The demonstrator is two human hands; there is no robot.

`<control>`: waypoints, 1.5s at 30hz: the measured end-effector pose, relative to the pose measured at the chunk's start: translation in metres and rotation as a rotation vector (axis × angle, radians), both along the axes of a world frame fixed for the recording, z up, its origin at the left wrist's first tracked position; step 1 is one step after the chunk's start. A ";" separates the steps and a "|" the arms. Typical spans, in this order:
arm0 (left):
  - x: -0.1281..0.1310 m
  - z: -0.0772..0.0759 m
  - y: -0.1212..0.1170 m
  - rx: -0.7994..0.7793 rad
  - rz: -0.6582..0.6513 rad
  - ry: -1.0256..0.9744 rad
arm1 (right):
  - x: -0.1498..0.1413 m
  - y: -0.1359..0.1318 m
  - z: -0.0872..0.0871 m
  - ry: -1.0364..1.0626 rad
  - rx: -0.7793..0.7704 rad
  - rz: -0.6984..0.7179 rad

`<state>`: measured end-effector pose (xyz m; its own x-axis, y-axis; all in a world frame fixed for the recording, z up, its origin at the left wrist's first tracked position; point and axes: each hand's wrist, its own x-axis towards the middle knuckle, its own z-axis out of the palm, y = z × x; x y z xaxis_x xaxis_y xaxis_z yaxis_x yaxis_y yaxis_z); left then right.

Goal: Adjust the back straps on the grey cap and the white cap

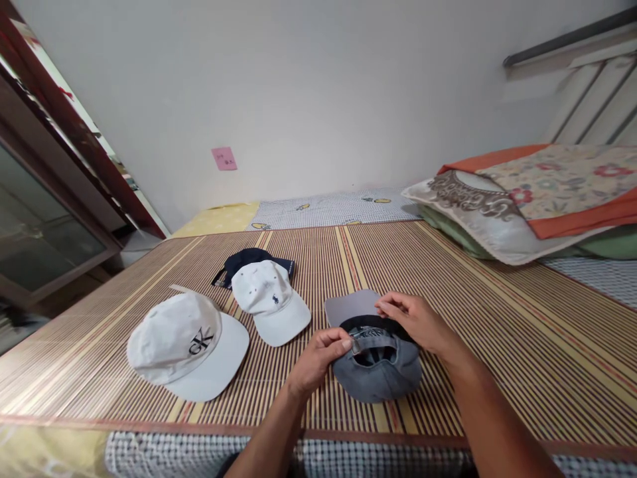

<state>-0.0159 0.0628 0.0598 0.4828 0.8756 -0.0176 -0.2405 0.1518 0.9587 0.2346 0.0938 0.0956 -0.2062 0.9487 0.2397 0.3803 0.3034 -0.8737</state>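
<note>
Hands meet over a grey cap (377, 372) lying near the front edge of the striped bamboo mat (497, 332) on the bed. We pinch its back strap with our left hand (318, 355), fingers closed on the buckle, while our right hand (418, 322) grips the rim. Two white caps (186, 345) (271, 302) lie to the left, the farther one overlapping a navy cap (249, 257).

A bed covered by a striped brown bamboo mat (497, 318) carries four caps. A grey-blue cotton cap (375, 372) lies near the mat's front edge. Left of it sit a large white logo cap (184, 345), a smaller white cap (269, 299) and, behind that, a navy cap (246, 259). Folded patterned pillows (522, 199) rest at the mat's far right.
</note>
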 end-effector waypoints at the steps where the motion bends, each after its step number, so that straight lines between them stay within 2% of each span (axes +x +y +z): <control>1: -0.002 0.001 0.001 0.015 0.003 0.003 | 0.003 0.002 -0.005 -0.028 0.015 -0.024; 3: -0.006 0.003 0.004 0.090 0.061 0.040 | 0.011 0.005 -0.017 -0.081 0.041 -0.067; 7: -0.019 0.004 0.013 0.347 0.328 0.228 | 0.027 0.011 -0.037 -0.113 0.068 -0.190; 9: -0.025 0.003 0.017 0.426 0.371 0.289 | 0.035 0.013 -0.044 -0.130 0.087 -0.252; 15: -0.034 -0.001 0.014 0.695 0.174 0.615 | 0.048 0.011 -0.053 -0.139 0.078 -0.272; 19: -0.033 -0.003 0.009 0.746 0.088 0.748 | 0.051 0.007 -0.054 -0.125 0.020 -0.223; 26: -0.024 -0.008 0.006 0.777 -0.020 0.858 | 0.045 0.006 -0.053 -0.092 -0.151 -0.077; 30: -0.024 -0.009 0.008 0.735 -0.019 0.831 | 0.045 0.011 -0.060 -0.031 -0.222 -0.031; 33: -0.022 -0.006 0.006 0.701 -0.037 0.821 | 0.047 0.016 -0.066 0.018 -0.236 -0.064; 37: -0.013 -0.005 -0.002 0.729 -0.073 0.924 | 0.052 0.022 -0.069 0.046 -0.215 -0.121; 41: -0.005 -0.012 -0.005 0.807 -0.042 0.998 | 0.055 0.027 -0.066 0.049 -0.160 -0.152; 45: -0.005 -0.023 -0.001 0.851 0.027 0.954 | 0.060 0.032 -0.060 0.050 -0.125 -0.141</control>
<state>-0.0209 0.0620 0.0365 0.5702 0.7907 0.2228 0.5999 -0.5860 0.5447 0.2941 0.1259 0.0352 -0.0600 0.9904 0.1244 0.3669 0.1378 -0.9200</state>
